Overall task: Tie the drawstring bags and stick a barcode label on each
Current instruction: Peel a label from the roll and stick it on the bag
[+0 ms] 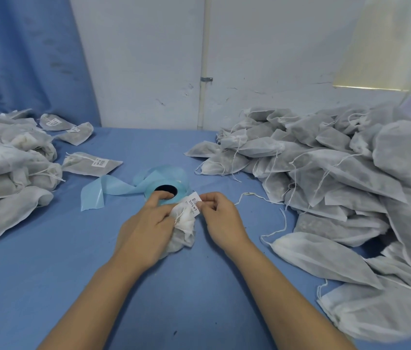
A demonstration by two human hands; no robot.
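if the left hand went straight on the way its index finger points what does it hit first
Most likely the pale blue roll of label backing tape, right ahead of the left hand; the fingertip seems to be at its dark core, though depth is unclear.

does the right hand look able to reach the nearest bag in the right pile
Probably not yet: the right hand pinches the barcode label, though nothing bulky blocks the way to that bag.

Your forearms rise from the bottom edge to frame centre; left hand [149, 223] grips the bag [185, 232], right hand [220, 218] pinches the label [194, 201].
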